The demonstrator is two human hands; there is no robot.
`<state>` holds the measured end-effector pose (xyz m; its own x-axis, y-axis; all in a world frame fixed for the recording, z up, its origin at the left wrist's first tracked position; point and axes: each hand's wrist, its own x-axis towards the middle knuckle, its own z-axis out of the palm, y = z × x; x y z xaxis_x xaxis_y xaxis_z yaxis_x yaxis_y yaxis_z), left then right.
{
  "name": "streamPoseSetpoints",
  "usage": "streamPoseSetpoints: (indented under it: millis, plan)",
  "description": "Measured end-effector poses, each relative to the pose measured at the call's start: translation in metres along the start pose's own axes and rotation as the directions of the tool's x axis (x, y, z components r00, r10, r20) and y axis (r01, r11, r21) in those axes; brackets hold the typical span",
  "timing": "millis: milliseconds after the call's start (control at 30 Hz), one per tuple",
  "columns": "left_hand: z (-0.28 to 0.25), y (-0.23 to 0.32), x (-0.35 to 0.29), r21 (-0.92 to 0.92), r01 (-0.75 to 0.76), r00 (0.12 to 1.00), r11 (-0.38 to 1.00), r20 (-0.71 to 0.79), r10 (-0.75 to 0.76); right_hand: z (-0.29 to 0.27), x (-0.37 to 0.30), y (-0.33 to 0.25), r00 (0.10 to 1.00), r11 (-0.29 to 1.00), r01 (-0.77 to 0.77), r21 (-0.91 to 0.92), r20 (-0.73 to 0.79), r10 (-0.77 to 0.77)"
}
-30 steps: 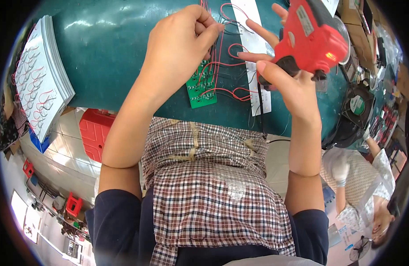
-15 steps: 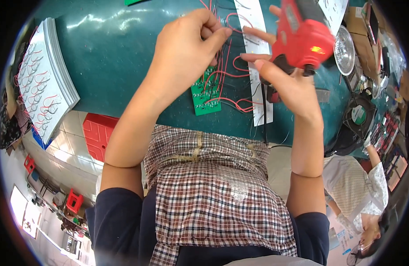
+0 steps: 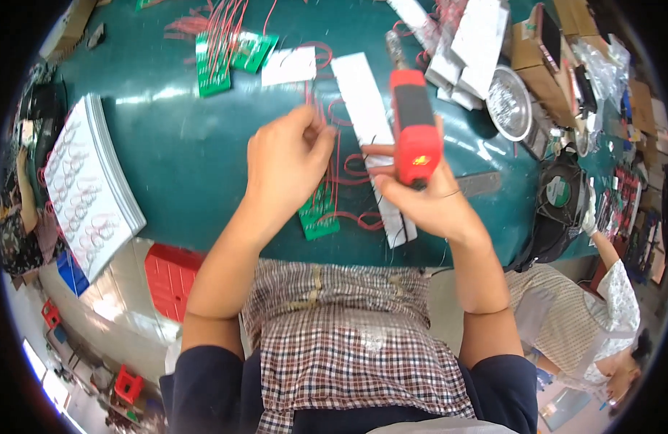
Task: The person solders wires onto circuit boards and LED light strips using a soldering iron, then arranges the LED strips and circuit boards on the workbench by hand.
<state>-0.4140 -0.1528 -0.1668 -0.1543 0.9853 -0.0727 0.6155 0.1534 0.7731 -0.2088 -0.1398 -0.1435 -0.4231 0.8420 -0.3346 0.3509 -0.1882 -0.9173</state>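
My right hand (image 3: 428, 199) is wrapped round a red and black heat gun (image 3: 413, 134), with a small orange light glowing at its rear. The gun's metal nozzle points away from me. My left hand (image 3: 287, 155) is closed in a pinch on thin red wires (image 3: 337, 173). Just under that hand lies a green circuit board (image 3: 320, 226), partly hidden by it. Red wires run from the board to a long white strip (image 3: 359, 94) on its right. The gun and my right fingers hover over part of that strip.
More green boards (image 3: 214, 69) with red wires lie at the far left of the green table (image 3: 175, 145). A stack of white sheets (image 3: 95, 188) holds looped wires on the left. Right are a metal bowl (image 3: 509, 105) and a black fan (image 3: 562, 189); a person (image 3: 580, 304) works beyond.
My view has shifted, bringing the far table into sight. The heat gun has swung so its nozzle points away. My left hand keeps its pinch.
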Motion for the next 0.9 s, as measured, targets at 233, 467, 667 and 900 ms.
streamPoseSetpoints:
  millis: [233, 467, 667, 900]
  plan:
    - [0.022, -0.004, 0.013, -0.028, -0.104, 0.994, 0.994, -0.026, 0.103, 0.012, -0.016, -0.004, 0.995, 0.974, 0.025, 0.226, -0.104, -0.002]
    - [0.027, -0.007, 0.008, -0.033, -0.117, 0.992, 0.993, -0.059, 0.115, 0.008, -0.067, -0.016, 0.922, 0.981, 0.021, 0.192, -0.384, 0.056]
    - [0.03, -0.011, 0.004, 0.043, -0.155, 0.982, 0.987, -0.106, 0.159, 0.013, -0.099, 0.011, 0.885, 0.973, -0.104, -0.207, -0.466, -0.004]
    - [0.031, -0.01, 0.005, 0.101, -0.202, 0.965, 0.974, -0.149, 0.216, 0.005, -0.099, 0.025, 0.928, 0.953, -0.035, -0.302, -0.364, -0.081]
